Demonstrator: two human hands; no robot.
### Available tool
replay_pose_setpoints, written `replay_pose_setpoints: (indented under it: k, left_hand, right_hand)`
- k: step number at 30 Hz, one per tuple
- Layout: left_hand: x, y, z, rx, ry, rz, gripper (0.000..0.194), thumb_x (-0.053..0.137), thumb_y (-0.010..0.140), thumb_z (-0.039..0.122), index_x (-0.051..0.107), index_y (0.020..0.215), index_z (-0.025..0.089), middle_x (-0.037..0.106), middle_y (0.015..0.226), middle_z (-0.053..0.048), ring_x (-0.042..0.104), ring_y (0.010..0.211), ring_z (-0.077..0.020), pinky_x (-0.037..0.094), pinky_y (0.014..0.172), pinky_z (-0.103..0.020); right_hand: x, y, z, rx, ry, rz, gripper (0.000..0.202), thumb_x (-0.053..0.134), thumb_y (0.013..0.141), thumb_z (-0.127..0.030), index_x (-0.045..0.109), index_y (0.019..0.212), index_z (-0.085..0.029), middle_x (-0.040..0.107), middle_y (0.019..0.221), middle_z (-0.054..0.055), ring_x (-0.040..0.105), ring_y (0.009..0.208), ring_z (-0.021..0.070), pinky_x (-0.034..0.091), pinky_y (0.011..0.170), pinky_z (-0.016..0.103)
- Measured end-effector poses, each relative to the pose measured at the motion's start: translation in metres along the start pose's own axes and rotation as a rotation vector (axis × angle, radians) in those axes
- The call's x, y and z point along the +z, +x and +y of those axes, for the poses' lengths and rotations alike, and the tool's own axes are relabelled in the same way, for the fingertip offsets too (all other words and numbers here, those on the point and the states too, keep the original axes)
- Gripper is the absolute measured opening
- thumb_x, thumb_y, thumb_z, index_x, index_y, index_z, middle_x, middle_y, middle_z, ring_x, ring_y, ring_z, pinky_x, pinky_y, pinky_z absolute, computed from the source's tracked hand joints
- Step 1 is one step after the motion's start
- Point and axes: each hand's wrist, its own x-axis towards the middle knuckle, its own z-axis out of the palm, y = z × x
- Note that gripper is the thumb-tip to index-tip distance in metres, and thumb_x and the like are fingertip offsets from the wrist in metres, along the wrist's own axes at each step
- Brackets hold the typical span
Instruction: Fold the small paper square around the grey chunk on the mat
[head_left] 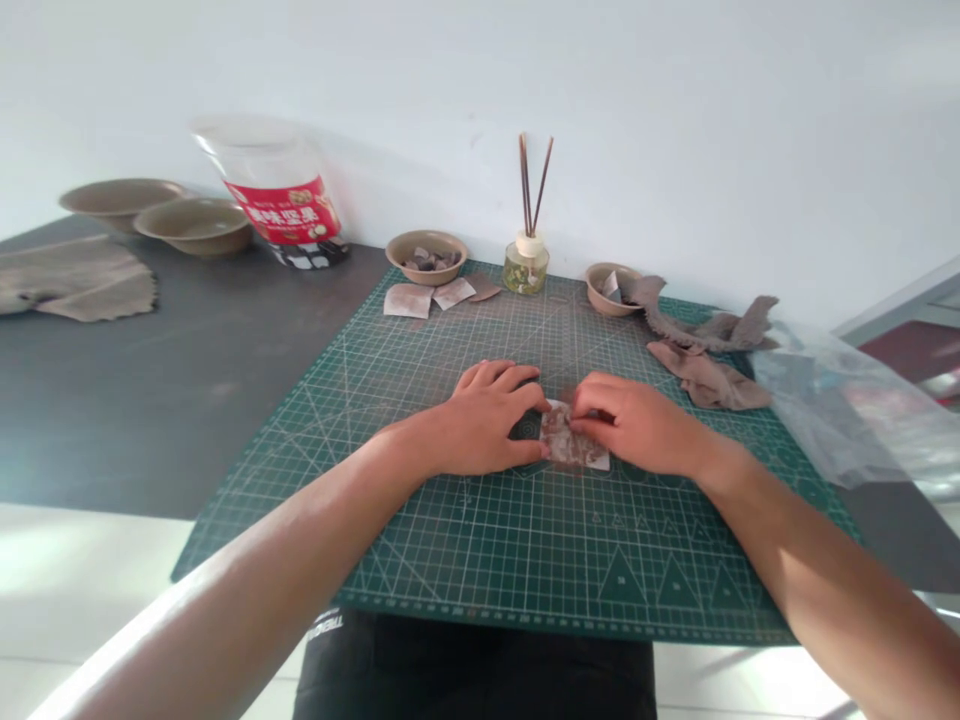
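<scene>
A small white square piece smeared with brown (559,440) lies flat on the green cutting mat (480,540). My left hand (495,420) rests beside it with fingers spread, its thumb and forefinger at the piece's left edge. Over the right part of the piece is my right hand (637,422), its fingers curled and pinched together; whatever is between those fingertips is too small to name. Brown dust marks the mat around the piece.
Behind are a bowl of fragments (427,277), loose pieces (408,300), a reed diffuser (525,268) and another bowl (613,305). Cloths (709,378) and a plastic bag (832,420) lie right. At left are a jar (289,215), bowls (199,243) and cloth (97,285).
</scene>
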Motion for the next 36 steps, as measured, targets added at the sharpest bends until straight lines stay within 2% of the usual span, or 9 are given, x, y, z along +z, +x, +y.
replay_pose_setpoints:
  k: [2,5,10,15,20,25,30,34,36]
  left_hand:
    - [-0.0006,0.0003,0.0006,-0.005,0.0,-0.007,0.044,0.059,0.09,0.057,0.056,0.123,0.029,0.033,0.157,-0.006,0.02,0.146,-0.0353,0.018,0.116,-0.056]
    - [-0.0014,0.0002,0.0012,0.003,-0.006,-0.019,0.043,0.061,0.089,0.056,0.056,0.121,0.027,0.032,0.158,-0.007,0.02,0.146,-0.0353,0.019,0.116,-0.055]
    - [-0.0006,-0.0006,0.0005,0.001,-0.003,0.0,0.042,0.059,0.091,0.056,0.056,0.123,0.029,0.033,0.157,-0.006,0.021,0.145,-0.0356,0.019,0.116,-0.056]
    - [0.0002,-0.0006,0.0002,0.015,-0.009,0.009,0.042,0.061,0.089,0.056,0.057,0.12,0.027,0.034,0.156,-0.007,0.022,0.145,-0.0359,0.021,0.115,-0.056]
    - [-0.0003,-0.0001,0.001,0.003,0.002,0.004,0.042,0.059,0.091,0.056,0.056,0.122,0.029,0.035,0.156,-0.006,0.021,0.145,-0.0355,0.018,0.116,-0.056]
    - [-0.0013,-0.0006,0.0023,0.018,0.003,0.002,0.042,0.061,0.089,0.055,0.056,0.119,0.026,0.033,0.157,-0.007,0.022,0.145,-0.035,0.02,0.116,-0.054]
    - [-0.0002,-0.0004,0.0011,-0.007,-0.013,0.004,0.042,0.06,0.09,0.056,0.056,0.122,0.029,0.034,0.157,-0.006,0.02,0.146,-0.0358,0.019,0.116,-0.057]
    - [-0.0003,-0.0006,0.0014,0.024,0.002,0.015,0.042,0.061,0.089,0.055,0.057,0.119,0.026,0.035,0.156,-0.008,0.022,0.145,-0.0354,0.02,0.116,-0.055]
    - [-0.0008,-0.0008,0.0019,0.022,-0.001,0.009,0.042,0.061,0.089,0.055,0.057,0.119,0.026,0.034,0.156,-0.008,0.022,0.145,-0.0351,0.02,0.116,-0.054]
  right_hand:
    - [-0.0029,-0.0016,0.0038,0.025,-0.006,-0.006,0.013,0.062,0.094,-0.02,0.062,0.08,-0.021,0.063,0.089,0.001,0.061,0.082,0.0163,0.045,0.077,0.03]
    - [-0.0011,-0.0014,0.0029,-0.065,0.046,-0.096,0.01,0.063,0.093,-0.02,0.063,0.083,-0.021,0.063,0.09,0.0,0.061,0.084,0.0155,0.045,0.077,0.028]
    - [0.0005,0.0023,0.0039,0.014,-0.033,0.041,0.011,0.06,0.095,-0.021,0.063,0.084,-0.021,0.063,0.093,0.002,0.061,0.085,0.017,0.045,0.078,0.03]
    - [-0.0009,0.0005,0.0025,-0.069,0.045,-0.083,0.011,0.06,0.095,-0.022,0.063,0.084,-0.022,0.064,0.091,0.002,0.061,0.083,0.0164,0.045,0.076,0.029]
    - [0.001,0.0031,0.0024,0.014,-0.033,0.022,0.012,0.057,0.096,-0.022,0.063,0.085,-0.021,0.064,0.091,0.003,0.061,0.084,0.0169,0.044,0.076,0.029]
    - [0.0007,0.0002,0.0034,-0.064,0.045,-0.098,0.011,0.061,0.095,-0.021,0.063,0.084,-0.022,0.063,0.091,0.001,0.061,0.084,0.0154,0.044,0.076,0.028]
    - [0.0009,0.0032,0.0055,0.011,-0.053,0.053,0.012,0.06,0.094,-0.022,0.063,0.083,-0.021,0.063,0.09,0.002,0.06,0.081,0.0168,0.044,0.074,0.03]
    - [0.0001,0.0015,0.0052,-0.074,0.036,-0.071,0.01,0.062,0.094,-0.022,0.064,0.084,-0.022,0.063,0.089,0.001,0.061,0.081,0.0161,0.044,0.074,0.029]
    - [0.001,0.002,0.0045,-0.058,0.024,-0.038,0.009,0.059,0.095,-0.021,0.063,0.087,-0.022,0.063,0.093,0.002,0.061,0.082,0.0159,0.044,0.074,0.029]
